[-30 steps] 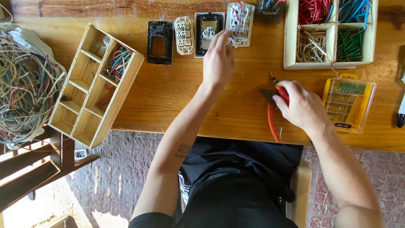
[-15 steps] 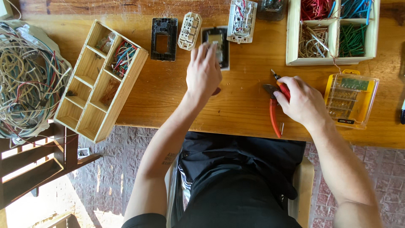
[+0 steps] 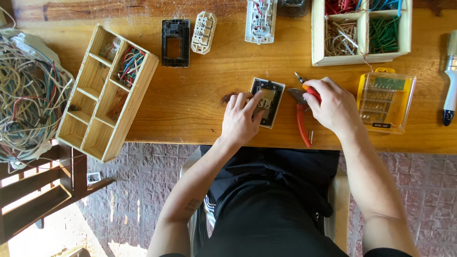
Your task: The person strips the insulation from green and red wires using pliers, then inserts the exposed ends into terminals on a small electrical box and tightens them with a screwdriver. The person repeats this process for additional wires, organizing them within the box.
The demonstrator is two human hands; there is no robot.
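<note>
The left hand (image 3: 242, 119) lay with fingers spread over a switch plate (image 3: 268, 102) near the front edge of the wooden table (image 3: 200, 95). The right hand (image 3: 333, 105) was closed on red-handled pliers (image 3: 302, 120), just beside the plate.

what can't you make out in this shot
Head view, the only one:
- Front of the switch plate: partly covered by the left hand.
- Pliers: jaws hidden under the right hand.
- Wire box: cut off by the top edge.
- Bit case: contents too small to tell.
</note>
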